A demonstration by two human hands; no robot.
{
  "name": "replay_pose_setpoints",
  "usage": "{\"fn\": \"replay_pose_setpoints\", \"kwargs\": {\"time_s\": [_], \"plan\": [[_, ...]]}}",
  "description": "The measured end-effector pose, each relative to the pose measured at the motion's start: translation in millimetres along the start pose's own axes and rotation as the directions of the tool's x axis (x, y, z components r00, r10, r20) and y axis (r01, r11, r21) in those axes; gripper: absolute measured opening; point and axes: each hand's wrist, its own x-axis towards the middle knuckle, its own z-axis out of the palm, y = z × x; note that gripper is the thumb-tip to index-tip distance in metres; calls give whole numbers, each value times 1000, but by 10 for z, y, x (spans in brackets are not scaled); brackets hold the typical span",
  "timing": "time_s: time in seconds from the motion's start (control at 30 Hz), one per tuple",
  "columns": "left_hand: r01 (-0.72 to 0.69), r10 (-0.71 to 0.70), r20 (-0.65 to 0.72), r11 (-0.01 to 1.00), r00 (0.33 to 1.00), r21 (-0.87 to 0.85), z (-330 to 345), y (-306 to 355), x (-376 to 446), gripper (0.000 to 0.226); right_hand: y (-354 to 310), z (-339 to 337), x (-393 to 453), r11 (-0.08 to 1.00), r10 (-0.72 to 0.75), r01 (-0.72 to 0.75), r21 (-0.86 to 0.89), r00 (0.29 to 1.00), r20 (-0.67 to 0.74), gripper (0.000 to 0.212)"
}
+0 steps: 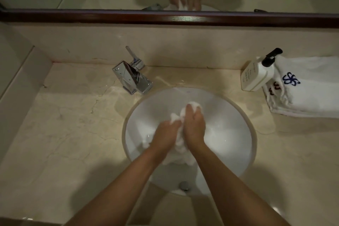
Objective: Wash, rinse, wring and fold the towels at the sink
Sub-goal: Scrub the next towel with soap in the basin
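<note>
The small white terry towel [180, 115] is scrunched into a lumpy wad, looks wet, w/ bits poking out above and below the hands and a loose end trailing toward the near side of the bowl. It's held over the middle of the round white ceramic sink [229, 124], which is set into a beige marble counter [64, 134].

Left hand [166, 134] comes in from lower left, fingers curled round the wad's left side. Right hand [194, 128] sits just beside it, palm turned inward, fingers wrapped over the top part of the cloth. Both hands touching, forearms angled in like a V.

Chrome square faucet [132, 77] is back-left of the bowl. Far right: white pump bottle w/ black nozzle [256, 73] leaning on a stack of folded white towels w/ blue embroidered logo [308, 88]. Chrome drain [184, 185] shows near the front edge.
</note>
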Motion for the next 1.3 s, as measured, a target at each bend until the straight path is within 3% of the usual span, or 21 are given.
{"fn": "replay_pose_setpoints", "kwargs": {"time_s": [0.03, 0.07, 0.17, 0.2, 0.27, 0.33, 0.4, 0.47, 0.53, 0.57, 0.63, 0.7, 0.8, 0.87, 0.97, 1.0, 1.07, 1.13, 1.17, 1.23, 1.3], "plan": [[-30, 30, 8, 999, 1000, 37, 22, -42, -53, 38, 14, 38, 92, 995, 75, -73, 67, 997, -26, 39], [-30, 31, -34, 999, 999, 39, 2, -60, -47, 40, 26, 82, 116, 992, 82, -85, 89, 996, 37, 37], [-2, -8, -217, 999, 976, -49, -176, -31, 97, 42, -27, 109, -24, 998, -69, 65, 23, 958, 278, 33], [-43, 25, -244, 997, 970, -71, -193, 28, 65, 40, -78, 90, -11, 993, -122, 115, 40, 950, 286, 33], [-207, 182, -235, 975, 955, -84, -140, 184, -100, 36, -205, 62, 138, 986, -164, 160, 43, 974, 153, 35], [-319, 300, -162, 941, 940, -114, -36, 285, -279, 36, -367, 8, 316, 992, -94, 91, 91, 995, 25, 33], [-272, 225, -250, 947, 942, -172, -28, 350, -230, 37, -446, -72, 312, 990, -34, 26, 136, 998, 57, 32], [-162, 55, -389, 955, 919, -247, -134, 358, -25, 33, -421, -119, 113, 999, -35, 29, 33, 975, 220, 31], [-121, 30, -357, 964, 934, -236, -202, 289, 20, 37, -275, -85, -93, 999, -27, 32, -6, 921, 388, 29], [-121, 64, -296, 977, 953, -175, -174, 223, -14, 40, -201, -63, -120, 1000, 0, -9, 21, 931, 366, 31], [-132, 127, -137, 991, 982, -26, -31, 95, -174, 40, -98, 11, 6, 978, 148, -168, 121, 976, 159, 40], [-143, 146, -103, 989, 984, 38, 65, -21, -283, 36, -32, 58, 61, 965, 214, -219, 143, 975, 54, 34], [-53, 36, -272, 997, 961, -57, -5, -99, -68, 40, -25, 110, -106, 998, -37, 48, -46, 979, 202, 34], [-64, 63, -261, 998, 963, 6, -17, -62, -73, 43, -68, 58, -38, 986, -135, 152, -62, 965, 224, 34], [-159, 164, -86, 985, 983, 64, 84, 88, -260, 43, -139, -53, 337, 999, -28, 29, -27, 999, 29, 43], [-157, 160, -76, 986, 984, 52, 92, 114, -270, 43, -147, -91, 382, 999, 12, -14, 46, 999, 38, 44], [-103, 105, -157, 994, 982, 21, 36, 78, -138, 43, -110, -133, 341, 952, 149, -196, 234, 968, 203, 56], [-14, 23, -214, 999, 977, 43, -59, -31, 8, 36, 19, -244, 257, 783, 279, -460, 419, 862, 424, 77], [49, -47, -220, 999, 974, 1, -103, -120, 52, 31, 109, -329, 211, 690, 292, -544, 477, 813, 504, 76], [208, -248, -109, 934, 963, -290, -193, -336, 82, 36, 334, -488, 91, 553, 274, -648, 523, 735, 620, 60], [336, -342, 106, 735, 934, -589, -319, -494, 61, 59, 614, -568, -62, 433, 322, -742, 512, 658, 680, 50]]}}
